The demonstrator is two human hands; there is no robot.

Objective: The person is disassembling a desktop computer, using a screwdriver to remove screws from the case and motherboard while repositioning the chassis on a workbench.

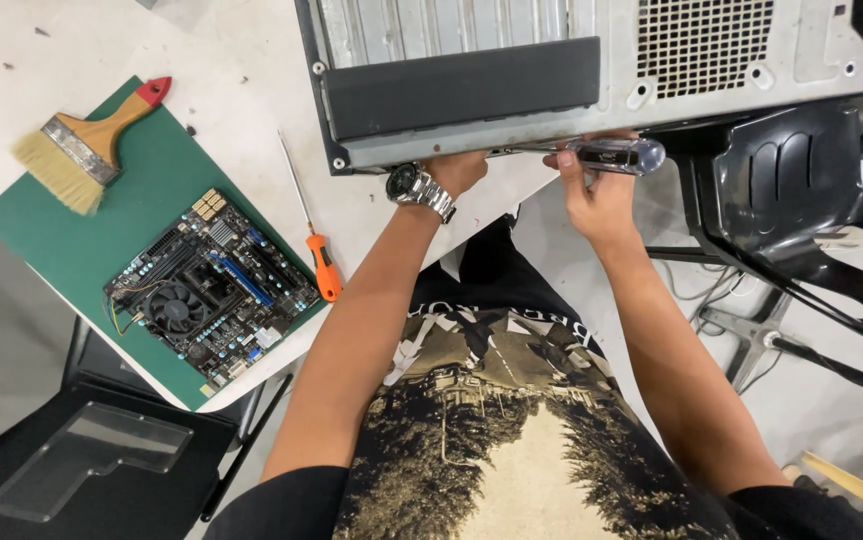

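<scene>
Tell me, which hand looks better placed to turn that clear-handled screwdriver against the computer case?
Probably the right hand: it already grips the clear-handled screwdriver, whose shaft runs along the computer case edge. The left hand only rests under that edge, steadying it.

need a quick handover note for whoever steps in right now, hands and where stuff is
Right hand grips a clear-handled screwdriver, lying level with its shaft along the near lower edge of the grey computer case.
Left hand is under that edge, fingers hidden.
Motherboard lies out on the green mat, with a paintbrush; an orange-handled screwdriver lies beside the mat.
Which screws are out cannot be told.
</scene>
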